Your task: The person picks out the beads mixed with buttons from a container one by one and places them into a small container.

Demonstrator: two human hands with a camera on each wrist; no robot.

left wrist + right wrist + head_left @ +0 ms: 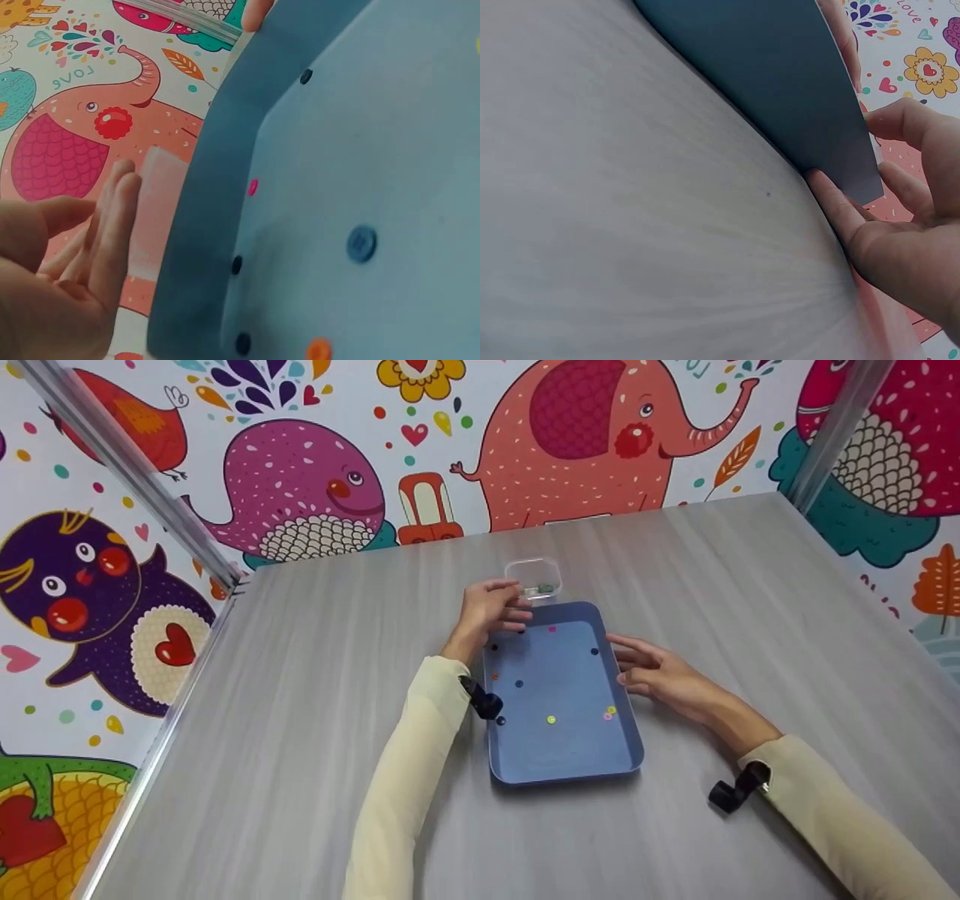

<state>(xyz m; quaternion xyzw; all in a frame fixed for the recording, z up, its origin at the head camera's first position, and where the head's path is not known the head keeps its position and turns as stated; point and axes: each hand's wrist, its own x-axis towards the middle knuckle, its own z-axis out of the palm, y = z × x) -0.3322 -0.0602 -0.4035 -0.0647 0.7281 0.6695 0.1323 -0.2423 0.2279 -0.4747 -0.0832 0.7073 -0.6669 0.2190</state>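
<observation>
A blue rectangular tray (577, 750) holds several small buttons, among them a yellow button (551, 720), a pink button (553, 629) and a dark blue button (361, 244). My left hand (493, 609) is over the tray's far left corner, beside a small clear plastic container (534, 574). Its fingers are extended and loosely bent, with nothing visible between them. At the tray's right side, my right hand (656, 675) touches the outer wall with its fingertips (821, 180). Inside the clear container lie a few greenish bits (541, 588).
The grey wood-grain table (330, 682) carries the tray and container. Cartoon-printed walls (435, 435) stand behind and at both sides, with a metal post (135, 472) at the left corner. Black wrist cameras show on both sleeves.
</observation>
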